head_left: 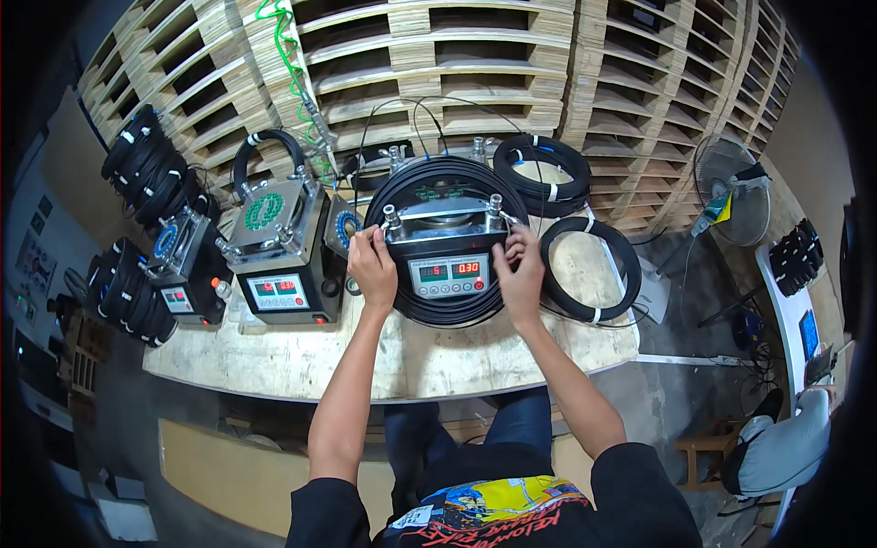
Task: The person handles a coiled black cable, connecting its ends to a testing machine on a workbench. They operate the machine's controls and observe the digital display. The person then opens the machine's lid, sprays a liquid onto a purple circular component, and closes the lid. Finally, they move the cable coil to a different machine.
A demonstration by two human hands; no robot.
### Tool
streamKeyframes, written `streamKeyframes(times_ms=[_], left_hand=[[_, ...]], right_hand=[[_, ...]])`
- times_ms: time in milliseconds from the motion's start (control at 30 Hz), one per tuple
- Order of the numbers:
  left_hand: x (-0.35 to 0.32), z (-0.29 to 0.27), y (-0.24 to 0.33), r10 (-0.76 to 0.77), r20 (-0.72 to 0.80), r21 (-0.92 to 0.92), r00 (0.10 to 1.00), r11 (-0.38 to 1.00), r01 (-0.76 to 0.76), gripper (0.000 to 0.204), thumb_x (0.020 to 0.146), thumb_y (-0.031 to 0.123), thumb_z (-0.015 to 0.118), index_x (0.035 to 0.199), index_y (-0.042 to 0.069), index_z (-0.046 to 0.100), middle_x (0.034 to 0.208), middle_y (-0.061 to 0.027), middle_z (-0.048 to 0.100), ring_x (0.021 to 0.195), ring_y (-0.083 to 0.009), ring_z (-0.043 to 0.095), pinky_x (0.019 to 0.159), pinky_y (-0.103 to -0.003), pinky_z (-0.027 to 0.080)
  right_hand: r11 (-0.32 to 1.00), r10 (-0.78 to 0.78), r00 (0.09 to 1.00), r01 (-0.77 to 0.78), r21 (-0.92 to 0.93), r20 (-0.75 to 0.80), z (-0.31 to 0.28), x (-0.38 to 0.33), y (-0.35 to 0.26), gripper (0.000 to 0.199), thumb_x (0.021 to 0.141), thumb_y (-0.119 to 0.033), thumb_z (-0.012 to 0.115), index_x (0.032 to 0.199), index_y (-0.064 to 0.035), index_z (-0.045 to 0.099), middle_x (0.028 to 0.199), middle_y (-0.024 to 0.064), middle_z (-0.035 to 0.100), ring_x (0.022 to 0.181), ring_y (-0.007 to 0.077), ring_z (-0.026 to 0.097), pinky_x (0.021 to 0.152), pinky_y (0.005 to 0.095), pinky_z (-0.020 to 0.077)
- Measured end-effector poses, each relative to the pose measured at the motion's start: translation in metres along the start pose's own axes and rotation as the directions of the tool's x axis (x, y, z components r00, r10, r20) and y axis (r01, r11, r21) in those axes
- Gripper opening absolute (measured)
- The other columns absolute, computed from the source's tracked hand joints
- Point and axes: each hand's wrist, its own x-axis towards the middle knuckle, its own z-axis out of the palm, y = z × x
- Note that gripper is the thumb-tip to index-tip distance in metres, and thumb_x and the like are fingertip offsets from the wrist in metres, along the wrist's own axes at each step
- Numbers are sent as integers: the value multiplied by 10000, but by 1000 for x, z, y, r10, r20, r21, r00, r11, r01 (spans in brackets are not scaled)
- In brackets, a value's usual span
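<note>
A black box-shaped machine (448, 245) with red digits on its front panel stands in front of me, with two metal knobs on top. A large coil of black cable (457, 320) surrounds it. At the machine's upper left corner is my left hand (373, 272), its fingers bent and pressed together; whatever they grip is hidden. Beside the right end of the panel hovers my right hand (521, 274), fingers half bent, thumb apart from them, nothing visible in between. Thin black cables arch up behind the machine.
Two similar machines, a larger one (274, 247) and a smaller one (180, 265), stand to the left on the wooden table (274, 361). Black cable coils (592, 306) lie at the right. Stacked pallets (438, 55) rise behind; a fan (731, 187) and a seated person (781, 452) are farther right.
</note>
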Motion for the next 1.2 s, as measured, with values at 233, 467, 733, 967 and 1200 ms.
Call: streamKeyframes(times_ms=[233,467,733,967,1200], left_hand=[[-1,0,0,-18,-8,-1,1000,1000,18,192,1059,176,536,1015,-3,593,907,-180,661,846,-387,645,742,-479,488],[-1,2,-1,-14,-16,-5,1000,1000,14,202,1060,188,536,1036,1,609,905,-175,655,837,-380,641,743,-473,492],[0,-3,-1,-69,26,-67,997,995,71,201,1055,191,551,1024,11,636,872,-171,659,816,-359,646,735,-455,488],[21,-41,-29,-414,50,-444,909,806,391,345,1112,269,455,1112,-1,670,792,5,566,689,-83,500,640,-255,435],[18,-9,-41,-408,375,-286,832,803,523,577,1117,437,411,1377,-47,588,1237,-136,677,1102,-202,601,1030,-320,426]], right_hand=[[684,-145,850,456,-569,507,-1,-18,-12,771,786,-191,827,1478,-232,488,1053,98,486,997,263,488,843,412,370],[614,-146,848,482,-625,510,7,-21,-9,923,827,-167,786,1614,-312,326,1019,92,479,947,263,475,795,406,328],[671,-205,858,473,-571,471,7,-27,-2,903,798,-163,816,1578,-297,381,1066,97,490,979,260,480,834,410,334],[998,5,991,3,61,-133,-21,-10,6,258,1006,-46,555,1261,-28,593,966,12,540,756,69,437,682,229,394],[975,214,975,-209,77,-57,-17,43,75,489,1111,-369,414,1264,57,601,1118,204,666,992,298,619,894,391,468]])
